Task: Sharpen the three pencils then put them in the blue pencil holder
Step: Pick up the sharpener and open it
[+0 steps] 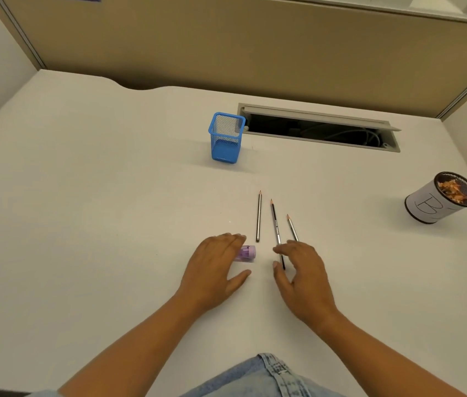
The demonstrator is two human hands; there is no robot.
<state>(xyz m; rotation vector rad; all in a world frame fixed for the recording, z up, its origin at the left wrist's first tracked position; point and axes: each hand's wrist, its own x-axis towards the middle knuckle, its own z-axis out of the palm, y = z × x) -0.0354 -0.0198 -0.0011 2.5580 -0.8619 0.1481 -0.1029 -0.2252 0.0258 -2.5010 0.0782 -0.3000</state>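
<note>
Three pencils lie on the white desk with tips pointing away: a silver pencil (259, 216) on the left, a black pencil (275, 224) in the middle, a short silver pencil (292, 228) on the right. My right hand (302, 277) hovers over the near ends of the black and short pencils, fingers apart, holding nothing. My left hand (216, 267) rests with its fingers over a purple sharpener (246, 252) without gripping it. The blue mesh pencil holder (226, 137) stands upright and empty at the back.
A white-wrapped mesh cup (441, 199) with pencil shavings stands at the right. An open cable slot (318, 128) runs along the back of the desk, just right of the holder. Beige partition walls enclose the desk.
</note>
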